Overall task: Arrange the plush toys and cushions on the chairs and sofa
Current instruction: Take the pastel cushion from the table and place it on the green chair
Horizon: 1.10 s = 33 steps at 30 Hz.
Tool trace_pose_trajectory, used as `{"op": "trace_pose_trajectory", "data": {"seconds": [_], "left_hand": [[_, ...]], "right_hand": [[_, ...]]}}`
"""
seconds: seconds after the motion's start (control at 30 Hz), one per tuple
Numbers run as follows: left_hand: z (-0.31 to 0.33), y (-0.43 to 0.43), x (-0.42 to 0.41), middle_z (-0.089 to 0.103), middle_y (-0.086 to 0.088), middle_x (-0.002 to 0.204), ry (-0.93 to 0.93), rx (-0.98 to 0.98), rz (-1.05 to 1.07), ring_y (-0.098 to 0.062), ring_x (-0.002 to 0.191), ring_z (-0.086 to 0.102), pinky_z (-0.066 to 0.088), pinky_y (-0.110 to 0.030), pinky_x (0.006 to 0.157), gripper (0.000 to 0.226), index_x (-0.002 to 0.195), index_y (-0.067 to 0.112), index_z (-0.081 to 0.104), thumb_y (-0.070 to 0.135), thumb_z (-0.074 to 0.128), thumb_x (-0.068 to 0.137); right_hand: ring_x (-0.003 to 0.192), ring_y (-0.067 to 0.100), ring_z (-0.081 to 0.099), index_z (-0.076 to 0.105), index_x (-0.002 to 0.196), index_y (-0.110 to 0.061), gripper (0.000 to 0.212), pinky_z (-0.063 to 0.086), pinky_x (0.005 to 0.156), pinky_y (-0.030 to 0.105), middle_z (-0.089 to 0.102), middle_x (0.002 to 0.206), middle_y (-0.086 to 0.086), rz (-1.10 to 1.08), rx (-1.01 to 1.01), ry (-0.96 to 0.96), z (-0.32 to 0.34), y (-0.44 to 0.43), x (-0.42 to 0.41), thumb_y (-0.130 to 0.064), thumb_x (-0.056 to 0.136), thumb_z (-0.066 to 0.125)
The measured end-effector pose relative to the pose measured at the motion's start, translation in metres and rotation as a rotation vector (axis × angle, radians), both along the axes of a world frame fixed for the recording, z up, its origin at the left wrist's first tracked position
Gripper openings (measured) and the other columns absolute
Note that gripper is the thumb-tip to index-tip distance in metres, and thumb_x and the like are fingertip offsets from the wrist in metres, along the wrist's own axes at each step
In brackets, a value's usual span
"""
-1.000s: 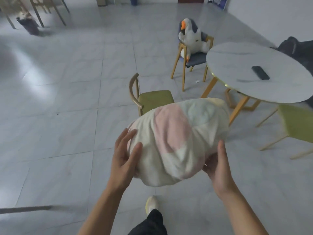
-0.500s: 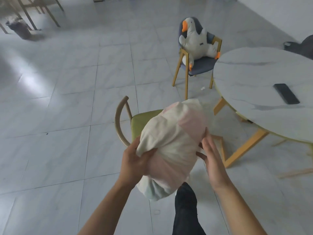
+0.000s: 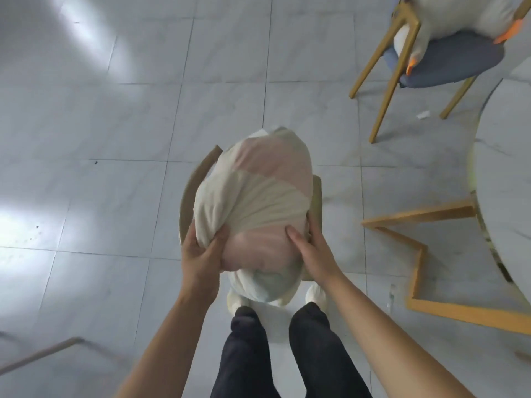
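A soft cushion [image 3: 258, 191] in cream, pink and pale blue patches lies over the green chair, hiding its seat. Only the chair's curved wooden backrest [image 3: 191, 191] shows on the left. My left hand [image 3: 201, 254] grips the cushion's near left corner, fabric bunched between thumb and fingers. My right hand [image 3: 309, 254] holds its near right side, thumb pressed on top and fingers curled under the edge. A penguin plush toy [image 3: 459, 12] sits on the blue-seated chair [image 3: 448, 61] at the top right, partly cut off by the frame.
The round white marble table [image 3: 505, 173] with its wooden base [image 3: 416, 254] stands close on the right. My legs and pale shoes are just behind the green chair. Grey tiled floor stretches to the left. A wooden chair leg [image 3: 43, 351] crosses the lower left corner.
I have stepped up to the green chair and brought the cushion down over its seat. My view has tilted downward, so the table and penguin chair have slid to the right edge.
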<state>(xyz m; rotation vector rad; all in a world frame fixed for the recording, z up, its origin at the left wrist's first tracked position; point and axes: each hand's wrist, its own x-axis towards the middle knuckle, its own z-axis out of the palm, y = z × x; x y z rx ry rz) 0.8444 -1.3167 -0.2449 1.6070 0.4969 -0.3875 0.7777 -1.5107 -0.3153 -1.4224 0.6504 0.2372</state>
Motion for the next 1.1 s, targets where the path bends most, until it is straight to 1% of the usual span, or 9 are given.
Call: {"op": "trace_pose_trajectory", "data": {"seconds": [0.17,0.3,0.47,0.57,0.63,0.73,0.8,0.93,1.1], "left_hand": [[-0.101,0.017,0.041,0.075,0.008,0.113,0.155,0.159,-0.063,-0.024,0.111,0.071,0.064,-0.036,0.078,0.042,0.121,0.034,0.063,0.029,0.081,0.084],[-0.165,0.028,0.060,0.057,0.006,0.132,0.231,0.345,-0.193,-0.016,0.119,0.058,0.046,-0.001,0.059,0.063,0.150,0.020,0.042,0.022,0.072,0.094],[-0.203,0.034,0.090,0.043,0.002,0.147,0.186,0.566,-0.216,-0.020,0.143,0.039,0.036,-0.035,0.117,0.093,0.156,0.017,0.031,0.058,0.074,0.084],[-0.210,0.024,0.106,0.048,-0.006,0.149,0.156,0.624,-0.164,-0.022,0.136,0.048,0.039,-0.040,0.115,0.101,0.159,0.018,0.024,0.054,0.077,0.081],[-0.207,0.021,0.111,0.062,0.002,0.129,0.124,0.613,-0.180,-0.018,0.115,0.060,0.047,-0.034,0.102,0.079,0.152,0.017,0.038,0.040,0.076,0.087],[-0.194,0.026,0.107,0.066,-0.002,0.097,-0.040,0.703,-0.318,-0.025,0.089,0.062,0.047,-0.037,0.077,0.026,0.114,0.010,0.062,0.029,0.066,0.096],[-0.189,0.037,0.102,0.062,-0.004,0.094,-0.121,0.759,-0.285,-0.026,0.084,0.058,0.044,-0.034,0.073,0.021,0.108,0.009,0.063,0.025,0.066,0.095],[-0.183,0.055,0.100,0.053,-0.001,0.123,-0.186,0.824,-0.258,-0.015,0.097,0.055,0.039,-0.013,0.082,0.056,0.147,0.017,0.051,0.014,0.065,0.093],[-0.186,0.034,0.106,0.047,-0.022,0.153,-0.672,1.010,-0.798,-0.041,0.146,0.039,0.036,-0.052,0.116,0.053,0.143,0.011,0.058,0.016,0.067,0.092]], "right_hand": [[0.152,0.010,0.034,0.022,0.164,-0.029,0.089,0.029,0.126,0.041,0.033,0.166,-0.011,0.146,-0.028,0.124,-0.111,0.013,0.058,-0.068,0.093,0.058],[0.150,0.019,0.039,0.020,0.165,-0.021,0.078,0.031,0.118,0.031,0.035,0.166,0.001,0.276,-0.053,0.262,-0.190,0.036,0.069,-0.050,0.102,0.056],[0.127,0.017,0.052,0.045,0.151,-0.028,0.066,0.042,0.115,0.038,0.046,0.144,0.004,0.072,-0.223,0.267,-0.225,0.063,0.074,-0.052,0.094,0.067],[0.149,0.025,0.031,0.033,0.157,-0.030,0.085,0.026,0.125,0.044,0.032,0.159,0.008,-0.013,-0.288,0.316,-0.232,0.073,0.077,-0.062,0.087,0.069],[0.156,0.023,0.023,0.018,0.163,-0.034,0.105,0.021,0.127,0.050,0.025,0.168,0.002,-0.055,-0.205,0.344,-0.231,0.076,0.078,-0.081,0.079,0.061],[0.152,0.011,0.034,0.020,0.161,-0.042,0.090,0.030,0.124,0.049,0.036,0.164,-0.012,-0.065,-0.185,0.246,-0.229,0.081,0.074,-0.082,0.087,0.051],[0.148,0.010,0.039,0.025,0.161,-0.040,0.083,0.035,0.121,0.046,0.043,0.159,-0.010,-0.038,-0.235,0.234,-0.226,0.090,0.070,-0.078,0.091,0.047],[0.145,0.020,0.043,0.028,0.159,-0.036,0.089,0.041,0.117,0.050,0.044,0.155,0.001,0.153,-0.248,0.244,-0.227,0.112,0.067,-0.085,0.087,0.046],[0.144,0.025,0.039,0.028,0.160,-0.030,0.095,0.039,0.118,0.044,0.039,0.155,0.009,0.226,-0.329,0.209,-0.227,0.116,0.062,-0.083,0.083,0.048]]}}
